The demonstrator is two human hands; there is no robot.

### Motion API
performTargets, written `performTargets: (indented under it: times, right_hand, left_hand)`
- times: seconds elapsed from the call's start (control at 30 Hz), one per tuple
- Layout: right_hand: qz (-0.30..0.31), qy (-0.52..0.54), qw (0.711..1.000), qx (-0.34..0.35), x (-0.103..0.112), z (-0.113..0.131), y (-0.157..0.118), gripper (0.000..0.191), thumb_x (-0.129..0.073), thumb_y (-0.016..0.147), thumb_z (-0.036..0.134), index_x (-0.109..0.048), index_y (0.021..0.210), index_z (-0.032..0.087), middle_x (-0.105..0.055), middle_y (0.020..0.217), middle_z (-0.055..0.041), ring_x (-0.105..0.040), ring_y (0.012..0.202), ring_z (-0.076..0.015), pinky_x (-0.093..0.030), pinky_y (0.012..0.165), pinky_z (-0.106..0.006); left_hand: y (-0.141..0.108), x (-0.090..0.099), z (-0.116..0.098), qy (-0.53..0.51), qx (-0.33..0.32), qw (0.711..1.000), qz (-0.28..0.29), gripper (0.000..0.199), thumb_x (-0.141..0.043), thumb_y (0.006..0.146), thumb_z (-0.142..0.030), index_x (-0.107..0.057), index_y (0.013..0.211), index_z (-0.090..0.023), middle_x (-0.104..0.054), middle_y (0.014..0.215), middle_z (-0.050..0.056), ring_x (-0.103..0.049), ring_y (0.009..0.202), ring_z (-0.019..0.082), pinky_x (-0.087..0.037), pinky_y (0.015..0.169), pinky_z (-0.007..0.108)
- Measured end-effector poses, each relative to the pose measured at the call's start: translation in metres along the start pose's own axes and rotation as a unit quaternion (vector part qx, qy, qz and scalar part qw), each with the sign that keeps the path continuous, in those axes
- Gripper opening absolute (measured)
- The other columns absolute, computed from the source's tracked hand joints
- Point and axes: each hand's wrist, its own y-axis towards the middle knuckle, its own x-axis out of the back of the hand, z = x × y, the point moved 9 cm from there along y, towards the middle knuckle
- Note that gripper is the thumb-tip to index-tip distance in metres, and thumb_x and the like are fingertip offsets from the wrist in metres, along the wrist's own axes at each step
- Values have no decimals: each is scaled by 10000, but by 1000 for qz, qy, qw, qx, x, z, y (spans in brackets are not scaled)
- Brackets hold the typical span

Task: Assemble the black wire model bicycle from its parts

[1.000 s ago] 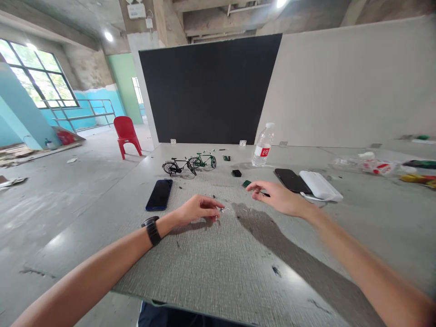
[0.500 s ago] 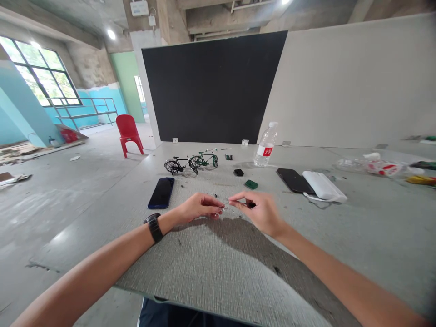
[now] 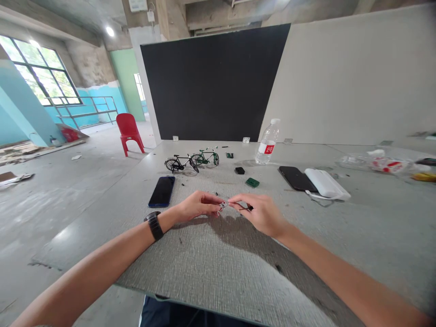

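Between finger and thumb, my left hand (image 3: 200,205) pinches a small silvery part (image 3: 223,205) low over the table. My right hand (image 3: 257,211) is closed too, its fingertips meeting the same part from the right. A thin dark tool (image 3: 249,208) shows under its fingers, mostly hidden by them. Beyond my hands stand a black model bicycle (image 3: 180,164) and a green model bicycle (image 3: 206,157), close together. A green block (image 3: 252,182) and a black block (image 3: 240,170) lie past my right hand.
A blue-edged phone (image 3: 162,191) lies beyond my left wrist. A water bottle (image 3: 267,141) stands at the back. Farther right are a black phone (image 3: 296,178), a white case (image 3: 327,184) and plastic bags (image 3: 388,163). A dark panel (image 3: 214,86) rises behind the table (image 3: 190,263).
The silvery part has been raised and turned slightly at my left fingertips. My right fingertips have come closer to it, and the dark tool shows more. The camera view has shifted slightly.
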Motion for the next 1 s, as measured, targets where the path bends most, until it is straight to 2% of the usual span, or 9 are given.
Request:
performTargets:
  times: [0.23,0.53,0.83,1.0]
  right_hand:
    - [-6,13,1000,-20,-3,-4,-3,211,-564,965,433,-728,988,304,-780,905,-19,-670,706,-175,-518,742,-333]
    - [-60,5,998,-32,3,3,-5,219,-538,986,398,-724,971,283,-771,849,-16,-627,626,-150,-486,636,-299]
    - [-55,-5,998,-17,-3,1,-6,200,-543,991,364,-734,1006,308,-791,947,-15,-704,733,-173,-525,711,-310]
    - [-58,-24,998,32,-3,5,-6,185,-529,1001,282,-712,1029,271,-795,974,-19,-736,820,-161,-539,725,-278]
  left_hand:
    - [-3,-8,-7,-23,2,998,50,479,-737,848,-257,-653,1307,-151,-753,1068,146,-695,804,142,-540,778,287]
    - [-4,-10,-8,4,-9,998,67,478,-718,862,-243,-647,1329,-173,-759,1071,136,-696,810,147,-548,786,301]
    - [-2,-6,-2,-39,-7,998,56,416,-765,841,-304,-714,1232,-172,-743,1146,144,-679,795,130,-540,798,302]
    - [-3,-4,2,-80,14,995,50,438,-785,826,-307,-712,1224,-141,-729,1163,169,-693,812,138,-531,815,303]
